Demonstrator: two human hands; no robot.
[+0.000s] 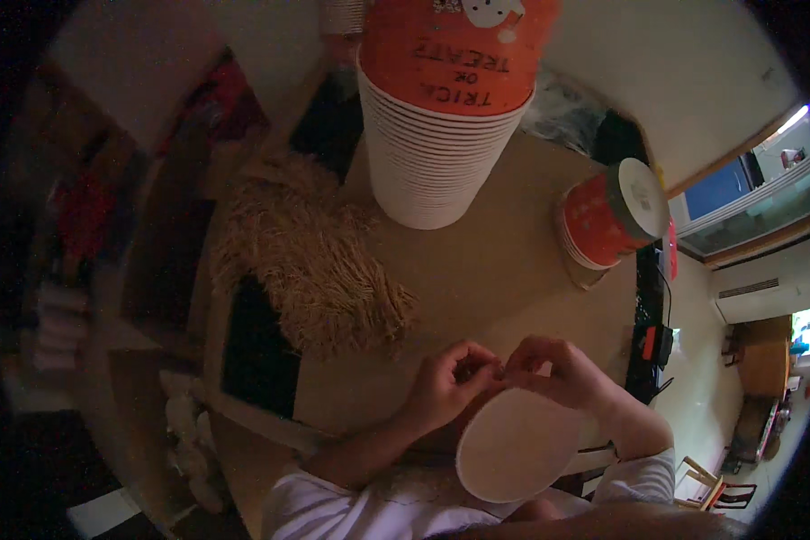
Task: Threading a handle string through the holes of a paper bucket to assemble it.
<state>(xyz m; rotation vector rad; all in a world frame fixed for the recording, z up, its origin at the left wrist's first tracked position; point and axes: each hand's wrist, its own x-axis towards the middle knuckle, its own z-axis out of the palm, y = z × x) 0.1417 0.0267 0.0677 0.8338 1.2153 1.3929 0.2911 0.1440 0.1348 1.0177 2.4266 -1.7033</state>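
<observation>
A paper bucket lies close to my body, its pale round base [517, 445] facing me. A narrow strip of its darker, reddish side shows next to my left hand. My left hand [450, 382] is closed in a pinch just beyond the base, at its upper left. My right hand [562, 371] meets it there, with bent fingers closed at the same spot and its palm side over the base's far edge. Whatever small thing sits between the fingertips is too small and dim to make out.
A tall stack of nested orange-and-white paper buckets [441, 135] rises from the brown tabletop [504, 270]. Left of it lies a heap of tan, straw-like fringe [324, 261]. A shorter bucket stack [607, 220] tilts at the right edge. Clear plastic wrap [562, 112] sits behind.
</observation>
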